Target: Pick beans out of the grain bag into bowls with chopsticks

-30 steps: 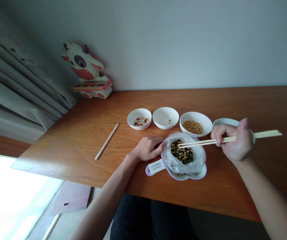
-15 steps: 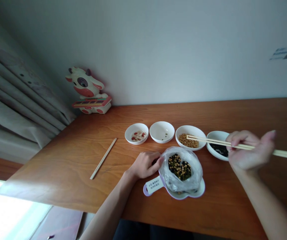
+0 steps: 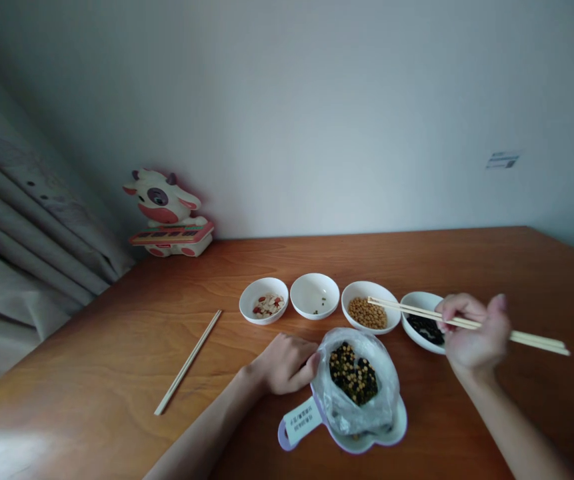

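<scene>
While the curtain (image 3: 31, 247) hung at far left, a cow toy (image 3: 171, 212) with a keyboard sat at the back of the worktop (image 3: 441, 260), by the wall. Loose chopsticks (image 3: 189, 363) lay in front of it, slanted. Next, a white bowl (image 3: 267, 287) with pale and red pieces. Left hand (image 3: 287, 365) was curled, thumb and fingers at the plastic bag's left edge; pinching or just resting, couldn't tell. Second bowl (image 3: 311, 285) held a few specks. Plastic bag (image 3: 387, 380), open, sat on a lilac-rimmed tray (image 3: 399, 433) with a labelled handle, a dark-and-yellow mix (image 3: 354, 377) inside. Third bowl (image 3: 361, 291) held yellow beans (image 3: 367, 313); chopstick tips were above it, load unclear. Fourth bowl (image 3: 419, 300), dark contents, stood just beside. Right hand (image 3: 474, 333) gripped the wooden chopsticks (image 3: 421, 312) mid-shaft. Sticker (image 3: 503, 160) on wall, right.
</scene>
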A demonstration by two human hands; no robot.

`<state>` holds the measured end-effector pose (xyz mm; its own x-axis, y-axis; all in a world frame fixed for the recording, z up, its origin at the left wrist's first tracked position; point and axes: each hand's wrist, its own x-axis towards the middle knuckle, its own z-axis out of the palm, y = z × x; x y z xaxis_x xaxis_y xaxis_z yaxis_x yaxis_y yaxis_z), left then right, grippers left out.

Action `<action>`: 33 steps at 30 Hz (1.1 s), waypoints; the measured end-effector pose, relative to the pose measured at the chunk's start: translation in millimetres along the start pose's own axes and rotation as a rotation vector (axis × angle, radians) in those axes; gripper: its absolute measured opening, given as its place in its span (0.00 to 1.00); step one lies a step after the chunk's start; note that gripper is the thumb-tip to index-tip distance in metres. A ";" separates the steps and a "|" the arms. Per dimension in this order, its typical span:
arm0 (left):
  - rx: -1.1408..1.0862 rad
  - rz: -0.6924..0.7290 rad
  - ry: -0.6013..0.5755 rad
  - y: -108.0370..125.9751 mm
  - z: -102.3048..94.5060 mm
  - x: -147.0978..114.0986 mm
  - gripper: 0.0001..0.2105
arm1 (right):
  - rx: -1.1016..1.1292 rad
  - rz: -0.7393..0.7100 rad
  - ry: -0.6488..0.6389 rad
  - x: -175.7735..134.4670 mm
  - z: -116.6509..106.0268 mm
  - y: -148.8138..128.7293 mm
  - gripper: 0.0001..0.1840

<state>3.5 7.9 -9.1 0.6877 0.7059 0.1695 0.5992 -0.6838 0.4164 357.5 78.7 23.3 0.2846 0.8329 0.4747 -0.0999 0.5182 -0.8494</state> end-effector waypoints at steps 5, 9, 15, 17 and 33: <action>0.018 0.053 0.016 -5.1 2.4 3.9 0.17 | -0.010 -0.002 -0.001 2.6 -6.8 3.5 0.38; 0.022 0.079 0.061 -6.5 6.5 1.6 0.18 | -0.023 0.016 -0.017 6.1 -10.7 3.7 0.38; -0.011 0.089 0.116 -7.3 6.5 -0.7 0.18 | -0.003 0.001 -0.084 14.5 -13.0 -2.7 0.38; -0.040 0.082 0.122 -6.5 4.5 -0.6 0.18 | 0.053 -0.009 -0.127 19.0 -9.3 -10.6 0.37; -0.074 -0.004 0.160 -7.4 0.5 -7.7 0.18 | -0.070 0.240 -0.847 -21.0 16.9 -18.7 0.45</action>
<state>-6.0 7.5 -14.0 0.6080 0.7330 0.3052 0.5659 -0.6697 0.4809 337.3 54.8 33.1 -0.5419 0.7961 0.2692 0.0003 0.3204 -0.9473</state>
